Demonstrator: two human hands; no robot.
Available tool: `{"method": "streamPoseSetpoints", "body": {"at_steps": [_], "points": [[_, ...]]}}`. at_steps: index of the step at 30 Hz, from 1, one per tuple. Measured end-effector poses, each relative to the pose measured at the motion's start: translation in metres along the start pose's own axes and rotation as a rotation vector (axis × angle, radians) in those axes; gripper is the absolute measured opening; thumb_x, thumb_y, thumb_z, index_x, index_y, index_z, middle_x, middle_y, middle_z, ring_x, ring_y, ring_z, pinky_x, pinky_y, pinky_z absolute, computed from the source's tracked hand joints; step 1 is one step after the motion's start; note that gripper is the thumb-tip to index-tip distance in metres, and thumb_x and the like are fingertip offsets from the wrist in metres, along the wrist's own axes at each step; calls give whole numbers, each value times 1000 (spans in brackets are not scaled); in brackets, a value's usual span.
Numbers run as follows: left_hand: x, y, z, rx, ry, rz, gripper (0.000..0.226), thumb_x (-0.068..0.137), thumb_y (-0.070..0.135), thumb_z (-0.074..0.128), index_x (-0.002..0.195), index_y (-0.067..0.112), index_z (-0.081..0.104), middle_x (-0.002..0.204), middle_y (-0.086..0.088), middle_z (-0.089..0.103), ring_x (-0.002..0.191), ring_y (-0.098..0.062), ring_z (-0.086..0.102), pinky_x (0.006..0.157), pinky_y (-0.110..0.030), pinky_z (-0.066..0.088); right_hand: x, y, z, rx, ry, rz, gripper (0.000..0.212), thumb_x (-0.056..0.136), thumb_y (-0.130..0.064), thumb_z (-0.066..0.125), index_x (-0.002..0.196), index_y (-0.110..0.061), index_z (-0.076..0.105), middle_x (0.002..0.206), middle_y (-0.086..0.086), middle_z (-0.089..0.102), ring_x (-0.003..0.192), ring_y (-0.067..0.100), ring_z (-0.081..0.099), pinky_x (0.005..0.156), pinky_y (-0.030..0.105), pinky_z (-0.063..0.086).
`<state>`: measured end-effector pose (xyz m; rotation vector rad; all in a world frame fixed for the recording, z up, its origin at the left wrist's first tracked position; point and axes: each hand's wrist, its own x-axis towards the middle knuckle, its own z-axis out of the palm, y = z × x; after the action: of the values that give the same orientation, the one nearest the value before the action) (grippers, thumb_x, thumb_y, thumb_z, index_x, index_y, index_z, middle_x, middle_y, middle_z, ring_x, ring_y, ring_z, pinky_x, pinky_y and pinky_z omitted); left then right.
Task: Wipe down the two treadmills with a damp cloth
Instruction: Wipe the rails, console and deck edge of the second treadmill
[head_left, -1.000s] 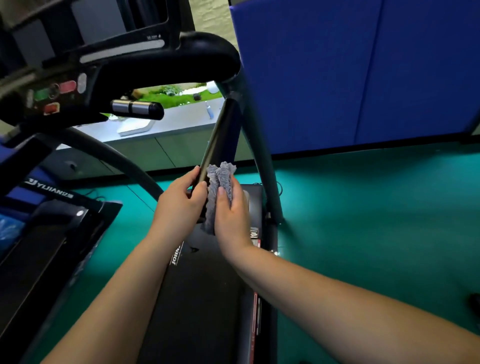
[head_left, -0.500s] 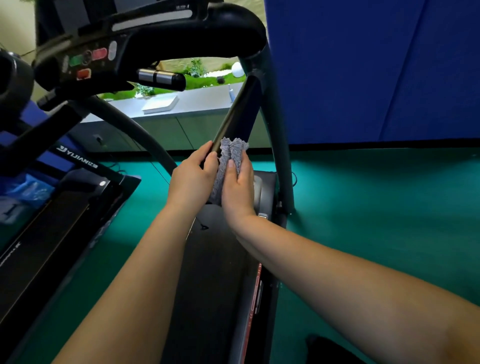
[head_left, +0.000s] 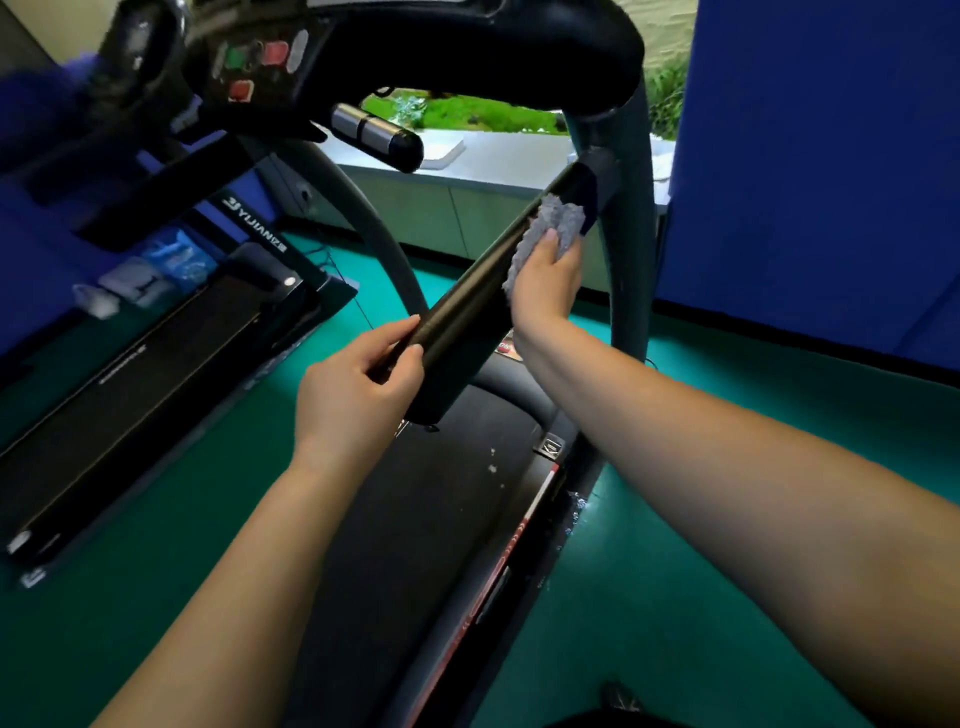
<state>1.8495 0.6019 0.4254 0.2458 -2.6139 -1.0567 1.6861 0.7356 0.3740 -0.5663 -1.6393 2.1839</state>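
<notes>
Treadmill (head_left: 415, 545): belt runs up from the bottom edge. Console (head_left: 260, 62) at the top is blurred and cut off by the frame. Green and red buttons can just be made out.
Bar (head_left: 467, 306): dark, slanting from above the belt's front end up to the treadmill's right upright. How its lower end is fixed cannot be told.
Left hand (head_left: 358, 389): thumb and fingers pinch the bar's lower end. Fingertips are partly hidden behind the bar.
Cloth (head_left: 558, 223): grey, bunched, against the bar's upper part, just below the upright joint.
Right hand (head_left: 545, 286): holds the cloth to the bar with fingers bent over it. The thumb is hidden.
Specks (head_left: 491, 467): pale, near the belt's right edge, too small to identify.
Second treadmill (head_left: 156, 364): left of the first, apart from it, partly cut off. Its lettering is hard to read.
Floor (head_left: 675, 597): green.
Partition (head_left: 821, 156): blue, at right.
</notes>
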Motion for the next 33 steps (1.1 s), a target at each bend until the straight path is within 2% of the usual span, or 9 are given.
{"method": "streamPoseSetpoints", "body": {"at_steps": [11,15,17,19,21,22,24,28,33], "points": [[-4,5,-2,-49,-28,-73,43,71,54,52,112,50,64,103,23,70,97,2,64,95,-36,52,86,-25,-8,122,-56,263,40,101,-40,35,135,-22,42,124,12,61,103,27,63,93,38,51],[-5,8,-2,-67,-39,-98,41,71,54,53,111,51,65,102,22,71,96,0,65,93,-37,53,59,-25,-16,151,-94,320,31,101,-35,37,126,-19,48,90,-1,58,62,8,59,47,16,50],[-5,8,-2,-83,-35,-99,41,71,53,53,110,49,66,101,21,71,97,0,65,94,-37,53,36,-21,-22,133,-151,314,22,100,-39,38,113,-24,48,81,-11,52,49,0,58,39,11,45],[-5,8,-2,-90,-43,-93,39,73,51,55,110,47,67,101,20,71,97,0,65,93,-37,53,8,-19,-28,183,-257,380,41,92,-59,44,112,-24,49,74,-10,58,48,-2,59,45,18,50],[-2,5,-5,-81,-67,-81,34,79,45,57,112,47,66,103,22,70,98,1,64,94,-36,52,-20,-20,-38,52,-335,359,85,72,-83,44,131,-21,49,101,-6,63,89,10,65,83,33,56],[0,4,-7,-75,-95,-77,31,83,43,58,112,48,66,104,22,69,100,1,63,94,-35,52,-35,-26,-49,-53,-356,236,75,78,-75,45,132,-23,50,115,-2,62,104,16,62,97,40,50],[4,6,-12,-77,-159,-85,24,91,38,57,111,47,67,103,23,69,100,0,62,92,-30,50,-53,-36,-66,-237,-397,-64,42,96,-40,46,134,-21,51,126,1,56,114,15,55,104,33,43],[22,26,-10,-198,-55,-71,24,97,35,49,99,34,73,100,15,71,95,-7,64,87,-31,51,-69,-79,-59,-403,-569,-329,44,100,-31,45,142,-19,43,122,-6,42,110,2,44,81,-8,28],[57,45,-14,-607,-83,-159,43,98,48,38,92,21,71,99,-1,73,96,-18,68,90,-39,52,-94,-92,-6,-294,-710,-327,41,102,-39,33,140,-29,43,117,-14,42,118,0,44,104,16,32]]}}
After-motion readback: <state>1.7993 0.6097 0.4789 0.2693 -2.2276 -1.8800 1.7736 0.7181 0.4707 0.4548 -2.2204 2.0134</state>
